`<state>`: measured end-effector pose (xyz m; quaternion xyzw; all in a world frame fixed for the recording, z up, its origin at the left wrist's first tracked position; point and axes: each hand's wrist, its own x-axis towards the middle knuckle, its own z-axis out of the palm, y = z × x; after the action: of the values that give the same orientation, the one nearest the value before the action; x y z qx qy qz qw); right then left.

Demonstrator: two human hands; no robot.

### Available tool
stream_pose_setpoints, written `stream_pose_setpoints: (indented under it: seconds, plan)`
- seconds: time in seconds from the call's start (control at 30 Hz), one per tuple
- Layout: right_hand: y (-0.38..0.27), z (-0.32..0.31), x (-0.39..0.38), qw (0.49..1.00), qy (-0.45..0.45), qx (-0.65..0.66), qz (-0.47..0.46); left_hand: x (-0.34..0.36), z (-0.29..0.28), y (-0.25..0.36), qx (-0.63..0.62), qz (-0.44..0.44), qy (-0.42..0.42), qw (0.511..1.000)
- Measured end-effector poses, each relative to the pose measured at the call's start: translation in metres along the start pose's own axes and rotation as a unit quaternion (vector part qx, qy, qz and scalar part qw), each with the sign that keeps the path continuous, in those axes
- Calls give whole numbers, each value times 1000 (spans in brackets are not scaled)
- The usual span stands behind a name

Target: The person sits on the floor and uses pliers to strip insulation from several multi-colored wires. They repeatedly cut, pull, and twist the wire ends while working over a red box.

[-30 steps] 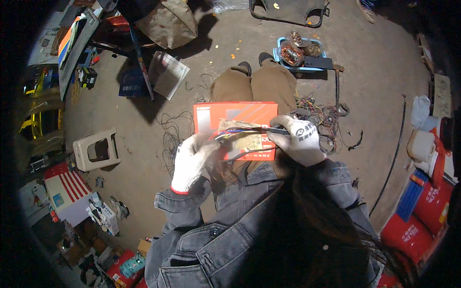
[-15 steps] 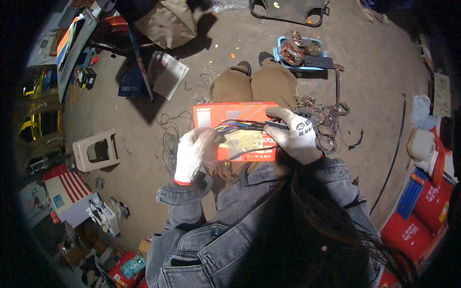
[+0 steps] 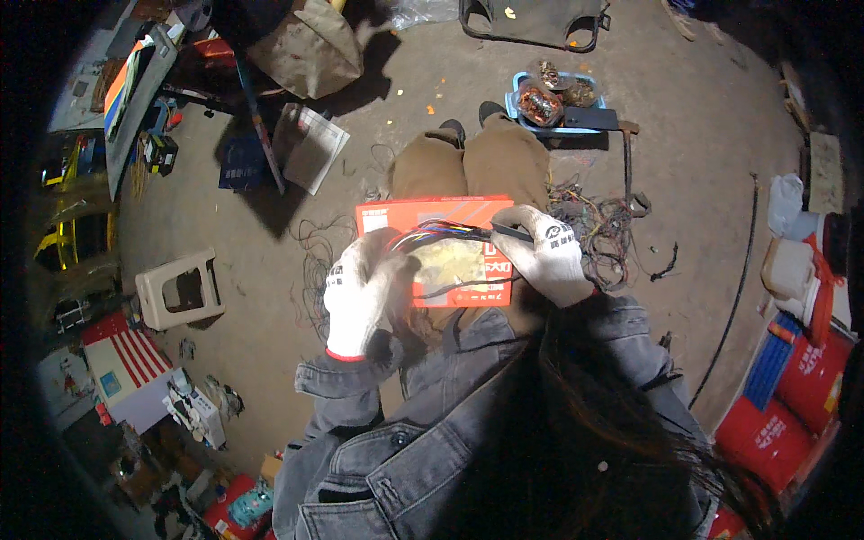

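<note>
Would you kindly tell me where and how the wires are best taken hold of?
I would pinch the wires at mid-span, coming from the far side. There they form an exposed arch between the left hand and the right hand, bowing away from the person above the box; both hands come in from the near side.

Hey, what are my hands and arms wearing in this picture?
Your left hand and right hand wear white fabric work gloves with dark printed markings on the backs. A red edge trims the left glove's cuff. Both jacket sleeves are faded grey denim.
</note>
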<state>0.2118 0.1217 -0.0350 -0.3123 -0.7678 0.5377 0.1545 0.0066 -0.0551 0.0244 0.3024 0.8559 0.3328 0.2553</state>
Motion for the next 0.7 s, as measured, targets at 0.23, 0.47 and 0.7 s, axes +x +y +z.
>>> stream_pose_setpoints:
  seconds: [0.23,0.47,0.7]
  plan:
    - [2,3,4,994,-29,22,99,8,26,38,211,361,83,904]
    - [10,3,-7,997,5,-17,71,37,69,33,210,306,-45,928]
    - [30,-38,-7,925,236,229,193,40,73,25,177,319,-26,931]
